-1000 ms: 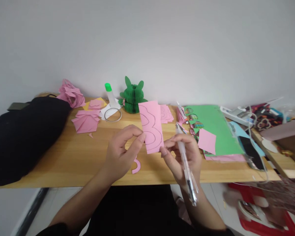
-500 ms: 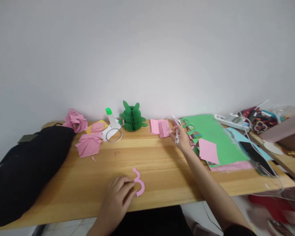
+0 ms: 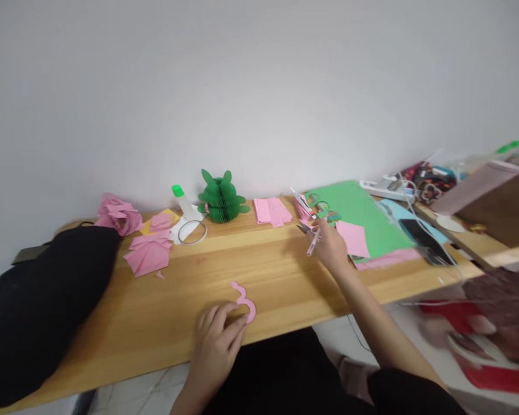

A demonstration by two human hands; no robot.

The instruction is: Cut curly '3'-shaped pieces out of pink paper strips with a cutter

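Observation:
Near the front edge of the wooden table, my left hand [image 3: 218, 337] pinches the lower end of a curved pink paper cutout [image 3: 249, 306], shaped like a 3. My right hand [image 3: 328, 242] is closed around a small pair of scissors [image 3: 312, 237], whose blades point left above the table. Just beyond the right hand lies a white tube [image 3: 301, 200] beside the green sheet [image 3: 363, 216]. A square pink paper [image 3: 353, 238] rests on that sheet, right of the hand. Stacked pink papers [image 3: 271, 211] lie near the wall.
A green paper honeycomb figure [image 3: 222, 199], a glue stick [image 3: 182, 202] and a ring [image 3: 192, 231] stand or lie at the back. Folded pink paper [image 3: 149, 253] and a black bag [image 3: 56, 305] are on the left. A phone [image 3: 426, 241] and power strip [image 3: 387, 190] are at right.
My right hand has moved off the pink papers and now holds scissors clear of them. My left fingers have shifted onto the cutout's lower end. The view has turned slightly right.

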